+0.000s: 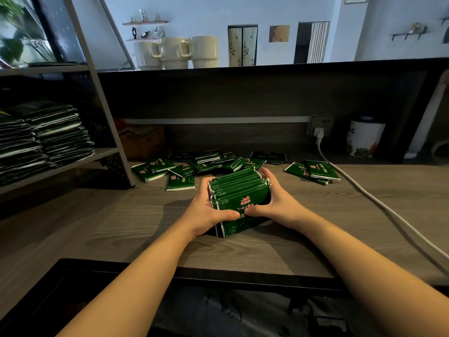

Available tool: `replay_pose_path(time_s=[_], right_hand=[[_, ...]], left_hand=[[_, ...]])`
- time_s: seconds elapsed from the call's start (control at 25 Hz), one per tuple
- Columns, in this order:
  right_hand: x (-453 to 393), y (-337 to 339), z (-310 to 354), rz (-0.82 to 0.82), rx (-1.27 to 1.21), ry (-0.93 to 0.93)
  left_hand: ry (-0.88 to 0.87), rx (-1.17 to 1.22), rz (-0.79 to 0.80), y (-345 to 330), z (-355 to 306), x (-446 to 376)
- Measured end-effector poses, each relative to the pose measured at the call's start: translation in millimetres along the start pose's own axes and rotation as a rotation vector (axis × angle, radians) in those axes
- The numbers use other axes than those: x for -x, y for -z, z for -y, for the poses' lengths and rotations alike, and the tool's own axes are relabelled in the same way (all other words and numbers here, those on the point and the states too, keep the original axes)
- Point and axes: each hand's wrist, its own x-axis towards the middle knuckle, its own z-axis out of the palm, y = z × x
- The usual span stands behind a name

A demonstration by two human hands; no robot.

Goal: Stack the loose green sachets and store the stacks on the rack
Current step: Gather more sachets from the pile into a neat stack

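Both hands, left hand (209,210) and right hand (274,203), are curled around a stack of sachets (239,193) being squared on the table (145,227), which should next be carried to the rack (73,164) at left.

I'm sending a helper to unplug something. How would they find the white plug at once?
Follow the dark back wall above the wooden desk to its right side, where a wall socket sits beside a white painted jar. The white plug is in the socket's lower left, the only thing trailing a white cable.
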Motion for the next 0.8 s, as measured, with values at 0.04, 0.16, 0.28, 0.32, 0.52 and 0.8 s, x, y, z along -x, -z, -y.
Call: replay_pose_path(time_s=[0.04, 0.16, 0.28, 0.32, 0.52, 0.8], right_hand=[[-0.9, 2.2, 0.1, 0.028, 0.004, -0.008], [2.5, 4.0, 5.1, 0.063, -0.002, 0.029], [3.9, 3.1, 0.2, -0.054, 0.025, 0.118], [3.9, 3.5, -1.3, -0.055, 0.026, 0.120], [1.4, 6.0, -3.7, 0.078, 0.054, 0.065], [0.8, -0.9, 1.3, -0.145, -0.330, 0.040]], left_hand=[[-0.005, 0.014, 0.010, 0.7, -0.3, 0.9], [-0.005, 0.067, 0.058, 2.3, -1.1, 4.4], [-0.028, 0.015, 0.035, 0.8, 1.0, 3.1], [-0.034, 0.002, 0.044, 0.2, 1.0, 3.0], [-0.037, 0.001, 0.081, -2.8, 4.7, 1.7], [0.017, 0.276, -0.052, -9.3, -6.4, 0.3]])
